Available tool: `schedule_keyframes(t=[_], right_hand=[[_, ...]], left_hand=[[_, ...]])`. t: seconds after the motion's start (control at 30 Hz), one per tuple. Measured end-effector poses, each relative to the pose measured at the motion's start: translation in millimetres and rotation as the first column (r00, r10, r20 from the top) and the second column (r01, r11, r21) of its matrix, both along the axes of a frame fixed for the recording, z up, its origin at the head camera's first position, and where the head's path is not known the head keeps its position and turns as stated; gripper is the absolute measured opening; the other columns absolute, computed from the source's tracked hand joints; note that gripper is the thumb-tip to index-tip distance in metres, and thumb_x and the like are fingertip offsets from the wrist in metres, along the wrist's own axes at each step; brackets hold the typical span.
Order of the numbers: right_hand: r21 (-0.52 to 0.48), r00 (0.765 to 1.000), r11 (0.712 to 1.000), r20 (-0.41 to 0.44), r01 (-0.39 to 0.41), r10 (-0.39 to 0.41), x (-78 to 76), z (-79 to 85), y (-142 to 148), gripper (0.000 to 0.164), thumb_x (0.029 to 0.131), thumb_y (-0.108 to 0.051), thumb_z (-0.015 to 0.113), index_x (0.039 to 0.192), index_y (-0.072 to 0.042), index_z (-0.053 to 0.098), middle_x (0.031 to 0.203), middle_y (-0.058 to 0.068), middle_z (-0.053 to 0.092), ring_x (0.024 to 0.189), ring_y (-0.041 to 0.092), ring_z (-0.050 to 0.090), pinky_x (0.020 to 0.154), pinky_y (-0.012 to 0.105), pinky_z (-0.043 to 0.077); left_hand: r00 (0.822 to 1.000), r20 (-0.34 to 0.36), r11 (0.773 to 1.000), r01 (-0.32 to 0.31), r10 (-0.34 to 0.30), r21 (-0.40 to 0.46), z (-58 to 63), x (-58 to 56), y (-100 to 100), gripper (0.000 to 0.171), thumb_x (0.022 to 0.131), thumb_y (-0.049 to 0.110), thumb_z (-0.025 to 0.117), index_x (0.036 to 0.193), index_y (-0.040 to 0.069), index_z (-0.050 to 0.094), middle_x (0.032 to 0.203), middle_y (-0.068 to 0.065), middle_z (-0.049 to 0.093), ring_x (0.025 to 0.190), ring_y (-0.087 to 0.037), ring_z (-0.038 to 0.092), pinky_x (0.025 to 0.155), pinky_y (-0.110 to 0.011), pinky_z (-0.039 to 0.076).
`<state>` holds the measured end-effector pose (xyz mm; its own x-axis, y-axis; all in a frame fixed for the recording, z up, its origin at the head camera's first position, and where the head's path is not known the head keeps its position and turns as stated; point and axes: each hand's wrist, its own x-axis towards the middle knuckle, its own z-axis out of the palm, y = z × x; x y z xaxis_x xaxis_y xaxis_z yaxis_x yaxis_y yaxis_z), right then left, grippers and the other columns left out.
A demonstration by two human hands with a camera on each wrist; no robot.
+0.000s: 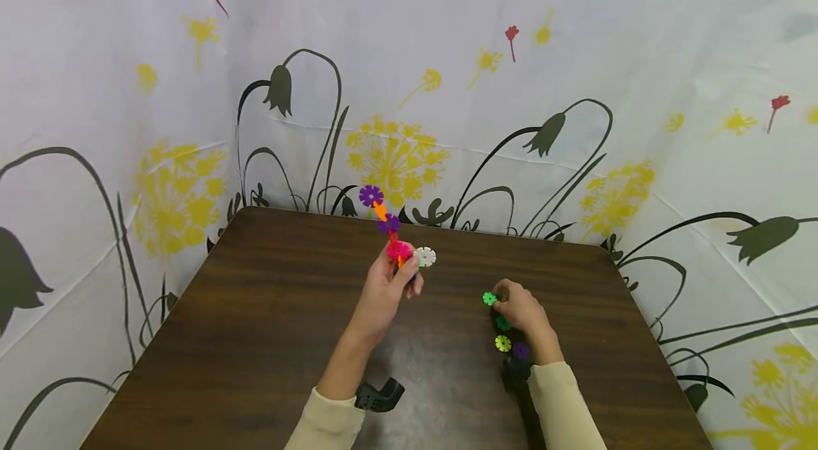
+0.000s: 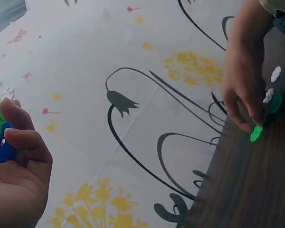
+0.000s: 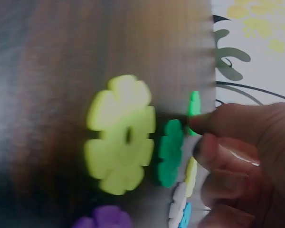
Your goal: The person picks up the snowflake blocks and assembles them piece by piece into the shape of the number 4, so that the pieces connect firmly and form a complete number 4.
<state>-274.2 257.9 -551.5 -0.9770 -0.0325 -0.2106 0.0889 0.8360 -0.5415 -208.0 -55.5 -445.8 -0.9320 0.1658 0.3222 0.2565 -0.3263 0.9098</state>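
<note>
My left hand [image 1: 381,287] grips a chain of interlocking flower-shaped plastic discs, raised above the table. A purple disc [image 1: 371,196] tops it; orange, red and pink pieces run down to the fingers. On the right of the chain a white disc [image 1: 425,256] sticks out. In the left wrist view a blue disc [image 2: 3,146] shows by the curled fingers. Low over the table, my right hand [image 1: 524,311] pinches a bright green disc [image 3: 194,109] at its fingertips. Near that hand lie a darker green disc [image 3: 171,153] and a yellow-green disc [image 3: 121,135].
A loose purple disc [image 1: 521,350] lies by the right wrist. White discs [image 2: 275,74] show beside the right hand in the left wrist view. The brown wooden table [image 1: 268,308] ends at a flower-printed cloth [image 1: 409,45] behind and at the sides.
</note>
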Motion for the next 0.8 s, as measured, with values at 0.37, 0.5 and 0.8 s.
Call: schedule_keyframes(t=[0.37,0.5,0.8], right_hand=[[-0.238,0.981,0.96,0.087,-0.15,0.175,-1.9,0.0,7,0.014,0.104,-0.008,0.064,0.11,0.003,0.057,0.088,0.01,0.061,0.076,0.02,0.056,0.066,0.032,0.047],[-0.309,0.97,0.929,0.063,-0.203,0.233,2.3,4.6,13,0.013,0.108,-0.004,0.052,0.106,0.006,0.06,0.082,0.009,0.06,0.073,0.021,0.055,0.067,0.034,0.047],[-0.47,0.968,0.853,-0.018,-0.228,0.249,4.5,24.4,11,0.03,0.108,-0.012,0.044,0.081,-0.003,0.054,0.07,0.003,0.054,0.064,0.018,0.05,0.06,0.032,0.044]], left_hand=[[0.999,0.04,0.998,0.019,-0.016,-0.068,-7.1,5.5,9,0.016,0.112,0.01,0.053,0.122,-0.002,0.05,0.083,-0.001,0.059,0.066,-0.01,0.056,0.064,-0.022,0.044],[0.999,0.043,0.995,0.037,-0.033,-0.093,-2.8,10.0,15,0.016,0.112,0.011,0.054,0.12,-0.002,0.051,0.077,-0.002,0.055,0.065,-0.01,0.053,0.063,-0.021,0.042],[1.0,0.007,0.987,0.003,-0.002,-0.163,4.4,11.2,19,0.015,0.11,0.016,0.061,0.118,0.004,0.057,0.077,-0.005,0.054,0.067,-0.012,0.051,0.062,-0.021,0.043]])
